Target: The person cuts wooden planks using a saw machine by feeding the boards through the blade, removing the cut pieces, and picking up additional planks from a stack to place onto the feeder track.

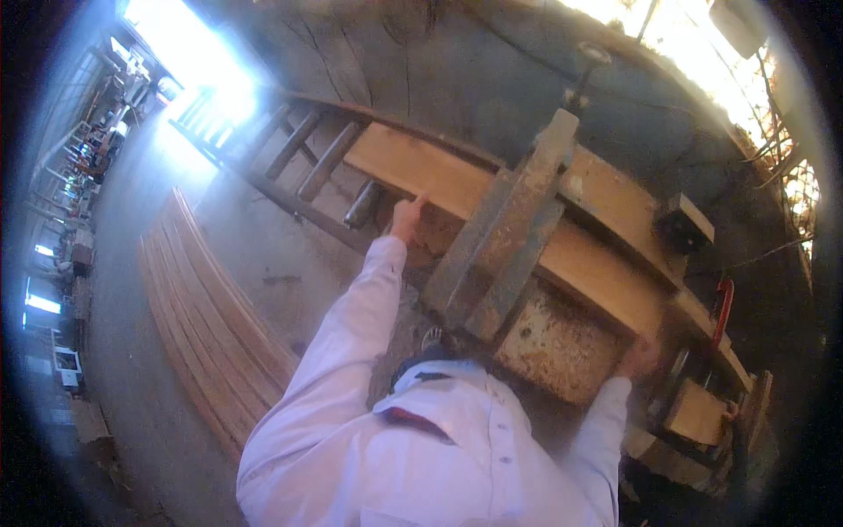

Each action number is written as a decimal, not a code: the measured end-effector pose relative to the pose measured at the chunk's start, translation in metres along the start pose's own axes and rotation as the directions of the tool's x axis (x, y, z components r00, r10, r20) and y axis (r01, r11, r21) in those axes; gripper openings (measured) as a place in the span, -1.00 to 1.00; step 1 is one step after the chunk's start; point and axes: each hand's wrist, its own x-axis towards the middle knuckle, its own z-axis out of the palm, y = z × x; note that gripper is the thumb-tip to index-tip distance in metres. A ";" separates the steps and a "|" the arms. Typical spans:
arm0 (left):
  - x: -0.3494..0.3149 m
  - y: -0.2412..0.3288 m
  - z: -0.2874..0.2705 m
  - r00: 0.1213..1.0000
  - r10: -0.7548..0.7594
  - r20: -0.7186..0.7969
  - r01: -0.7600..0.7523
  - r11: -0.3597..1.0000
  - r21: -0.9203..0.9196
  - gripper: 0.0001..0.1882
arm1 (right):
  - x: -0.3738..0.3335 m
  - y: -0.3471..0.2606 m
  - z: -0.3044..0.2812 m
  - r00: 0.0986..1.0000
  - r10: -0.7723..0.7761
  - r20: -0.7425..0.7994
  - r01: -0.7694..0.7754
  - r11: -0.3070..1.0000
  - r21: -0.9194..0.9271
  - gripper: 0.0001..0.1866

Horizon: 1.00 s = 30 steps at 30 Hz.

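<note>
Wooden plank (426, 167), one, apparently continuous: flat along the roller bench (303, 208), passing under a worn, heavy crosspiece (525, 211). Left hand (406, 218): at the plank's near edge, forefinger extended; whether it grasps, I cannot tell. Right hand (639, 357): blurred, beside the plank's other end; finger state, cannot tell. Step in hand, seemingly: guiding the plank beneath the crosspiece. Next move, in my judgement: even, level support from both hands. Long wooden strips (206, 321): bundled, to the left.
</note>
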 end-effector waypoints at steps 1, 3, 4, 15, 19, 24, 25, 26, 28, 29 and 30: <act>-0.005 0.041 0.036 0.982 -0.185 0.039 0.188 0.941 -0.280 -0.29 | 0.007 0.026 -0.013 0.998 0.060 -0.026 -0.062 0.995 -0.084 -0.37; -0.006 0.068 0.040 0.929 -0.367 0.039 0.333 0.788 -0.518 -0.26 | 0.016 0.014 -0.010 0.996 0.081 -0.030 -0.084 0.993 -0.085 -0.42; -0.005 0.055 0.029 0.944 -0.331 0.008 0.307 0.865 -0.396 -0.25 | 0.010 0.002 -0.011 0.999 0.040 -0.022 -0.041 0.998 -0.053 -0.47; -0.024 0.075 0.022 0.901 -0.434 -0.008 0.386 0.809 -0.444 -0.23 | -0.020 -0.061 -0.084 0.993 0.112 0.046 -0.109 0.992 -0.059 -0.38; -0.010 0.040 0.026 0.910 -0.406 -0.079 0.342 0.846 -0.408 -0.17 | -0.005 -0.021 -0.028 0.969 0.239 0.065 -0.227 0.962 -0.153 -0.40; -0.004 0.033 0.037 0.905 -0.425 0.029 0.388 0.792 -0.471 -0.11 | 0.004 -0.001 -0.001 0.965 0.078 -0.249 -0.101 0.992 -0.077 -0.51; -0.003 0.041 0.036 0.909 -0.415 0.029 0.379 0.799 -0.467 -0.11 | 0.002 -0.006 -0.008 0.964 0.110 -0.242 -0.132 0.988 -0.076 -0.52; -0.002 0.046 0.036 0.911 -0.409 0.046 0.382 0.797 -0.468 -0.12 | 0.000 -0.012 -0.017 0.963 0.138 -0.230 -0.159 0.984 -0.076 -0.52; -0.017 0.049 0.056 0.887 -0.459 -0.061 0.399 0.824 -0.402 -0.12 | -0.003 -0.007 -0.027 0.963 0.186 -0.195 -0.205 0.975 -0.080 -0.53; -0.013 0.042 0.056 0.884 -0.458 -0.095 0.388 0.830 -0.401 -0.12 | 0.003 -0.013 -0.022 0.967 0.181 -0.181 -0.193 0.980 -0.052 -0.53; -0.013 0.021 0.049 0.898 -0.429 -0.098 0.358 0.842 -0.404 -0.13 | 0.006 -0.021 -0.010 0.972 0.164 -0.166 -0.171 0.985 -0.025 -0.52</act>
